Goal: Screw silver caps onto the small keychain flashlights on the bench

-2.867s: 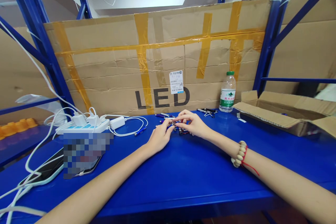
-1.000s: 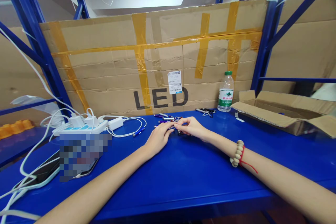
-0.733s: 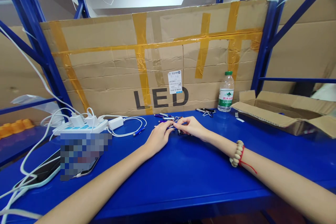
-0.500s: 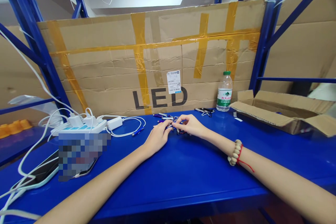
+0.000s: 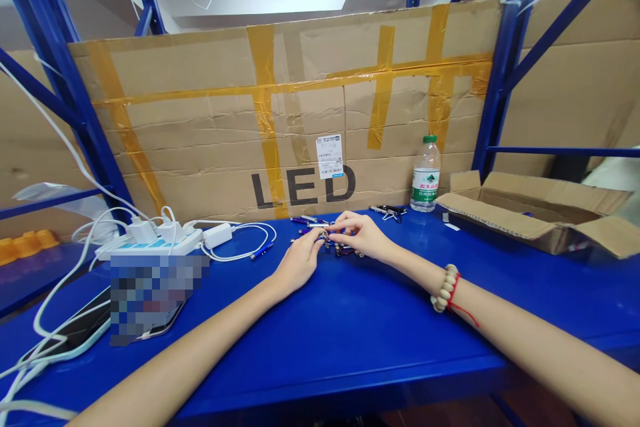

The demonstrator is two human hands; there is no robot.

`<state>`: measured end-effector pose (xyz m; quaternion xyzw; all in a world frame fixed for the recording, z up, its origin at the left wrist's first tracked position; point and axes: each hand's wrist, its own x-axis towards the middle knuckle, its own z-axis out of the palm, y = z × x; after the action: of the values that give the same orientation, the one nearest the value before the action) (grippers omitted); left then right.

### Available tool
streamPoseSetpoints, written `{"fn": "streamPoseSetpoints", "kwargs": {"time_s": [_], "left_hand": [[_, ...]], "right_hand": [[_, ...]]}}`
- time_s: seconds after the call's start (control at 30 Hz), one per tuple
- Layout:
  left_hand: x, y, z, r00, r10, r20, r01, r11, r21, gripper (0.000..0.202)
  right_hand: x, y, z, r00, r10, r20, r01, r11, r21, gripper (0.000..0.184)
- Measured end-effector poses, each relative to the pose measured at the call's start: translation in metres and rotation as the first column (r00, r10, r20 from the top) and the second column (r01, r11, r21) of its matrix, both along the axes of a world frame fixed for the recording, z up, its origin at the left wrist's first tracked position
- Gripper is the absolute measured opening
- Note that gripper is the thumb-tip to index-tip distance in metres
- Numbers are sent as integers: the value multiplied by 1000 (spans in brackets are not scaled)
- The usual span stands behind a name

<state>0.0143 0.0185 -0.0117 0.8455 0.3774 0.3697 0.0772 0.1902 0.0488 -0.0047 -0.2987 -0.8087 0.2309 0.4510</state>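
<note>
My left hand (image 5: 299, 259) and my right hand (image 5: 363, 235) meet at the middle of the blue tabletop (image 5: 320, 327), over a small heap. Their fingertips pinch a small shiny metal piece (image 5: 325, 235) between them; it is too small to make out its kind. Just beyond the fingers lie several pens (image 5: 306, 220), blue and silver. Small metal bits with dark parts (image 5: 345, 251) lie under my right hand, partly hidden by it. A beaded bracelet with a red string (image 5: 445, 288) circles my right wrist.
Behind the pens, black binder clips and pens (image 5: 390, 212) lie near a water bottle (image 5: 425, 177). An open cardboard box (image 5: 540, 213) stands right. Left are a white power strip (image 5: 150, 240), cables, a blue pen (image 5: 262, 251) and a phone (image 5: 80, 327). A cardboard sheet (image 5: 210, 140) closes the back.
My right fingers have shifted slightly and a shiny metal piece now shows between both hands' fingertips. The whole view has moved a little; the other things lie as before.
</note>
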Motion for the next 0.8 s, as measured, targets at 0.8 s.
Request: {"fn": "streamPoseSetpoints", "kwargs": {"time_s": [0.8], "left_hand": [[-1,-4,1,993,4,-119,-13,997,-78,17]], "right_hand": [[2,3,4,992,83,-96,-97,984,-150,31]]}}
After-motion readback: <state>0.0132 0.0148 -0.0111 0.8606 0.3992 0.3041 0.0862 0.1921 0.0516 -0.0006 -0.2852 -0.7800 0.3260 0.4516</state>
